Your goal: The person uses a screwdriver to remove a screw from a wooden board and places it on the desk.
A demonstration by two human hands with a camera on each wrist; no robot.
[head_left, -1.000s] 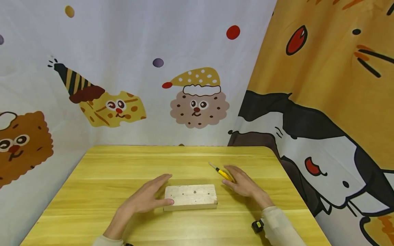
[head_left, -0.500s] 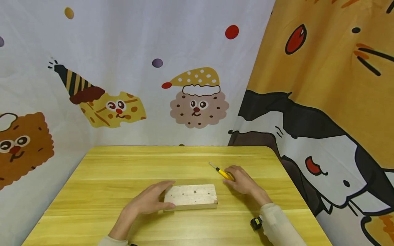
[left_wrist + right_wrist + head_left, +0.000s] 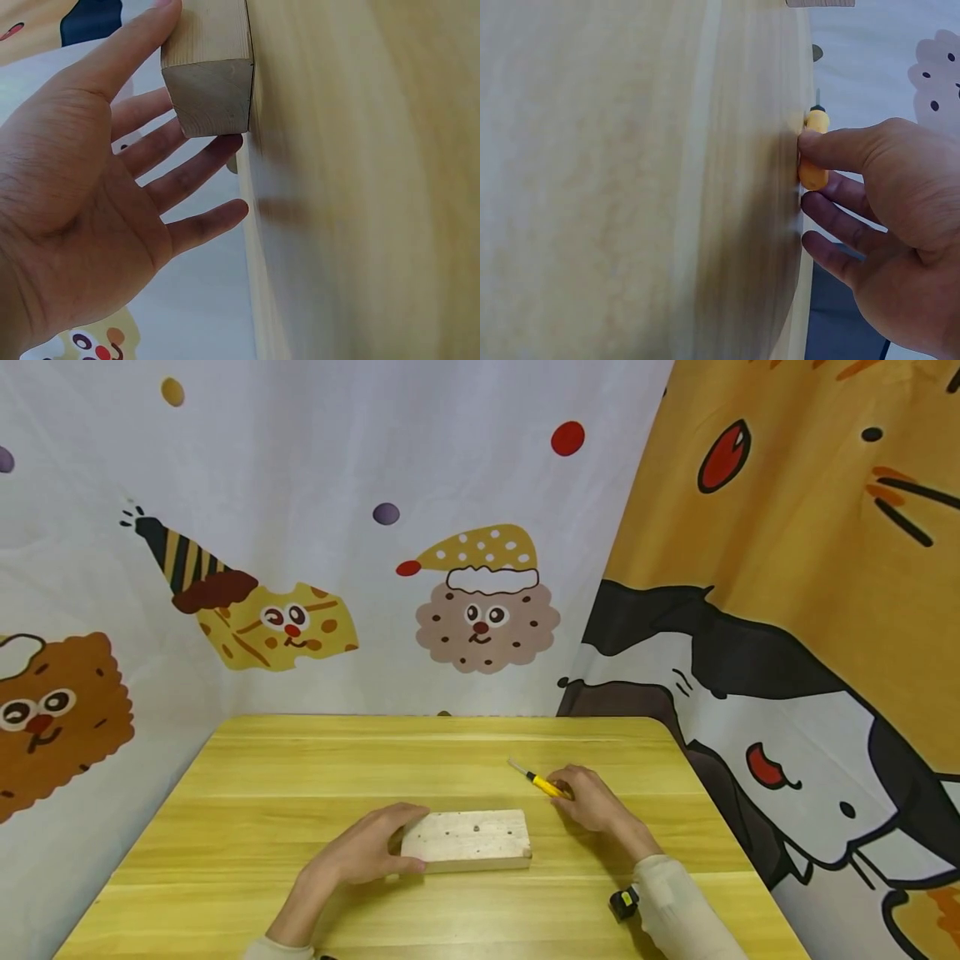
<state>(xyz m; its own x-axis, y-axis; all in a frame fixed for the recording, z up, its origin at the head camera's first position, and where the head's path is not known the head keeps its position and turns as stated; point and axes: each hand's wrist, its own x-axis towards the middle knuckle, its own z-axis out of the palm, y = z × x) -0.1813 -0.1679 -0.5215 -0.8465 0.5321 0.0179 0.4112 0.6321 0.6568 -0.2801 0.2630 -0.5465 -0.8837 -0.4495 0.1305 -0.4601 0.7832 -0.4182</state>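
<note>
A pale wooden block [image 3: 468, 837] with several small holes in its top lies on the table. My left hand [image 3: 363, 850] grips its left end, thumb on the near side and fingers on the far side. In the left wrist view the block's end face [image 3: 210, 97] shows between thumb and fingers, and the little finger is clear of it. Beyond the block to the right lies a yellow-handled screwdriver [image 3: 542, 783], its tip pointing away to the left. My right hand [image 3: 594, 802] pinches its handle [image 3: 815, 171] between thumb and fingers; the fingers partly hide the handle's end.
The wood-grain table [image 3: 300, 768] ends at a printed curtain [image 3: 300, 485] at the back and sides. A small black object with a yellow patch [image 3: 623, 903] shows at the right wrist, beside the sleeve.
My left hand has moved slightly right and its fingers have come in around the block's end. The right hand's fingers have drawn together on the screwdriver handle. Block and screwdriver stay in place.
</note>
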